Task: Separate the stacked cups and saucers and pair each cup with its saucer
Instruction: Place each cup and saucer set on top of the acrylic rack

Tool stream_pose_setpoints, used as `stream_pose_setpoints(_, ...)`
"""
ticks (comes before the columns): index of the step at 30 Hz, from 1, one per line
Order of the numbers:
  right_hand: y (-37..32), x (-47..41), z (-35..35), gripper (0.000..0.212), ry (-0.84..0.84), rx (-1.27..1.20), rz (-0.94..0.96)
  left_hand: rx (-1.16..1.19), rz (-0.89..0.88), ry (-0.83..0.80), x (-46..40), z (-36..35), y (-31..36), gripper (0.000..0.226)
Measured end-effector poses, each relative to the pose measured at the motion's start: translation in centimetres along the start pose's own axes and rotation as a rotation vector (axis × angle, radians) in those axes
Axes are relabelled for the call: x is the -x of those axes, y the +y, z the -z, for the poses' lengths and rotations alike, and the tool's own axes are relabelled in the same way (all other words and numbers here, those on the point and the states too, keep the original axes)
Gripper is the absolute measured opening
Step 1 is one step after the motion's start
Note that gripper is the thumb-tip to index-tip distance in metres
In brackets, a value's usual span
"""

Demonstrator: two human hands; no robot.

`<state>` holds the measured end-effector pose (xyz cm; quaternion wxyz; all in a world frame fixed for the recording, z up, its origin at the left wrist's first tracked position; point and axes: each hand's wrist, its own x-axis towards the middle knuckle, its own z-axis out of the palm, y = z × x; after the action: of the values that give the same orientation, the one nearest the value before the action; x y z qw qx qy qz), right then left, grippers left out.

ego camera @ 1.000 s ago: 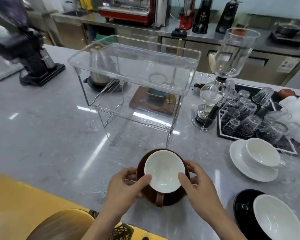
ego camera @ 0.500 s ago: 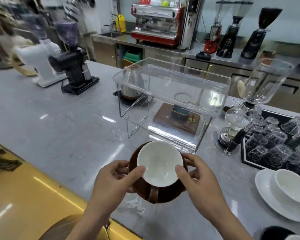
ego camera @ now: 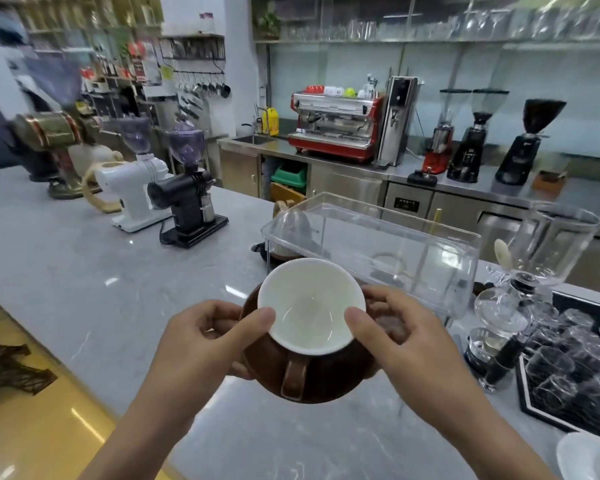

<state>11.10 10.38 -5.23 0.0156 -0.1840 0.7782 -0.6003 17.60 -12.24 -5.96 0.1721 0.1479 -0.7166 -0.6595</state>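
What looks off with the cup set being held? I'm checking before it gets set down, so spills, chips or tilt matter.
No spill or chip shows. The brown cup on its brown saucer is tipped toward the camera, held off the counter by the left hand and right hand.

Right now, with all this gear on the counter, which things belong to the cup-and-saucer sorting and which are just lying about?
Part of the job:
brown cup, white inside, handle toward the camera
brown saucer under it
left hand and right hand, holding the pair
white saucer, bottom right

Just lying about:
clear plastic rack
black grinder
white grinder
glass siphon brewer
tray of glasses
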Motion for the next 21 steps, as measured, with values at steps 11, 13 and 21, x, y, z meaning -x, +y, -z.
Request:
stream_pose_setpoints(11, -5.1, -7.9, 4.7, 0.02, -0.109, -0.012, -0.085, -0.051, -0.008, -0.15, -6.7, -2.8, 6.3, 0.068)
stream_pose_setpoints(13, -5.2, -9.7, 5.5, 0.021, -0.118, 0.017, -0.105, -0.069, 0.021, -0.202, -8.5, -3.7, 7.0, 0.063)
stream_pose_setpoints(21, -4.4, -16.4, 6.8, 0.024, -0.104, 0.013, -0.211, -0.117, 0.123, -0.215, -15.4, -6.5, 8.4, 0.051)
